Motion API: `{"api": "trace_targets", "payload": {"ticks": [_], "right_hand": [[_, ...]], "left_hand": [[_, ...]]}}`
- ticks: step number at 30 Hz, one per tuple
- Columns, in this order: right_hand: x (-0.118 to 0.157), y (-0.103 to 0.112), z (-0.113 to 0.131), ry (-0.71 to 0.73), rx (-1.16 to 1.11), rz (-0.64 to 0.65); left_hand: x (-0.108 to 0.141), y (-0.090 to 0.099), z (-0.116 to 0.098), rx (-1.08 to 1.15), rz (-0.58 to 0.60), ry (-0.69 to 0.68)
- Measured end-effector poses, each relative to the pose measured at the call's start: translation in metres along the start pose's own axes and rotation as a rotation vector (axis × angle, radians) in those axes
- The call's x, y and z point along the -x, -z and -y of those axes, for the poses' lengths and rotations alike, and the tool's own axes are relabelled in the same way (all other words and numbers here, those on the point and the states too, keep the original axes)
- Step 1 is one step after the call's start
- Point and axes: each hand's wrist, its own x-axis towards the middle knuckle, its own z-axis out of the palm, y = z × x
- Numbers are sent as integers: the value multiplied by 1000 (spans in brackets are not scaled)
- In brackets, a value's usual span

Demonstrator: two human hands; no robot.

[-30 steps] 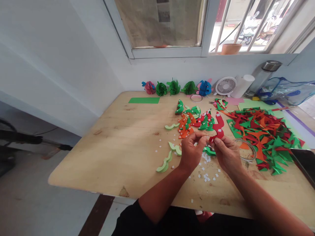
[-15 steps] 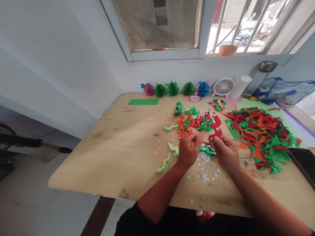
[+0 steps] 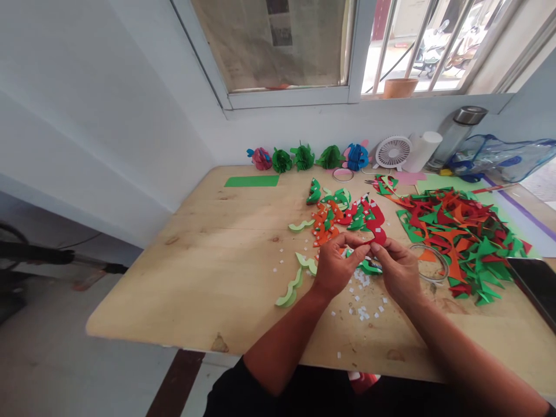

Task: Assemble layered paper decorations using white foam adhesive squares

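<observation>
Between my two hands is a wavy red paper piece (image 3: 377, 223) with small white squares stuck on it. My left hand (image 3: 341, 263) pinches its lower left end, thumb pressed against the fingers. My right hand (image 3: 397, 269) grips the lower edge beside it, and the fingertips of both hands meet. Under the hands lie a green paper piece (image 3: 369, 267) and a scatter of small white squares (image 3: 361, 281). Just beyond are orange wavy pieces (image 3: 324, 226) and green ones (image 3: 343, 198), several bearing white squares. Pale green wavy strips (image 3: 290, 292) lie left of my left hand.
A heap of red, orange and green paper scraps (image 3: 460, 231) covers the right side, with a tape roll (image 3: 430, 263) and a phone (image 3: 536, 289) near it. Folded paper figures (image 3: 303, 157), a small fan (image 3: 393, 153) and a bottle (image 3: 460, 133) line the wall.
My left hand has moved right to meet my right hand and now pinches the red paper piece's lower end. My right hand keeps its hold on it.
</observation>
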Motion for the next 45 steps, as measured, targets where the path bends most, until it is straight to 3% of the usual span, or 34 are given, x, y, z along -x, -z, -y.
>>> {"api": "trace_targets", "payload": {"ticks": [9, 27, 31, 36, 45], "right_hand": [[2, -2, 4, 14, 9, 54], [-4, 0, 7, -55, -24, 23], [-2, -2, 9, -66, -18, 65], [0, -6, 14, -75, 33, 128], [-1, -5, 12, -43, 86, 157]], "left_hand": [[-4, -3, 2, 485, 77, 261], [-7, -1, 6, 274, 124, 271], [-9, -1, 7, 365, 24, 243], [-10, -2, 11, 447, -73, 311], [-10, 0, 15, 437, -84, 338]]}}
